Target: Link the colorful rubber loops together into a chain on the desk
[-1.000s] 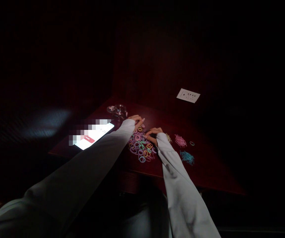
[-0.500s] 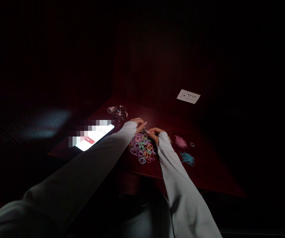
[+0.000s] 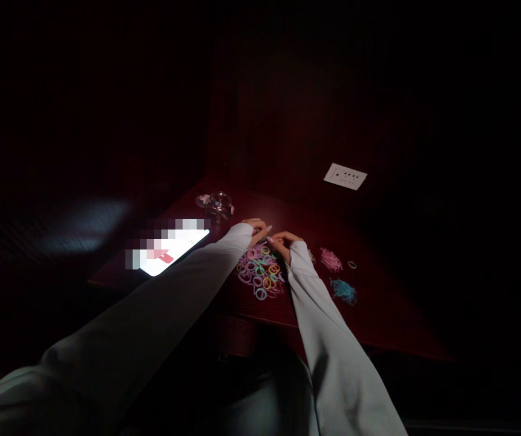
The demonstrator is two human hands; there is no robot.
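Observation:
A heap of small coloured rubber bands lies on a dark red table. My left hand and my right hand meet at the far edge of the heap, fingertips almost touching. Both hands have their fingers curled and pinched together; what they hold is too small and dim to make out. Pale long sleeves cover both arms down to the wrists.
A lit phone lies to the left. Behind it stands a small glass jar. To the right lie a pink band pile, a blue band pile and a single band. A white socket plate is on the wall. The room is very dark.
My right hand has risen from the heap and moved left toward my left hand; the two hands have come together at the heap's far edge.

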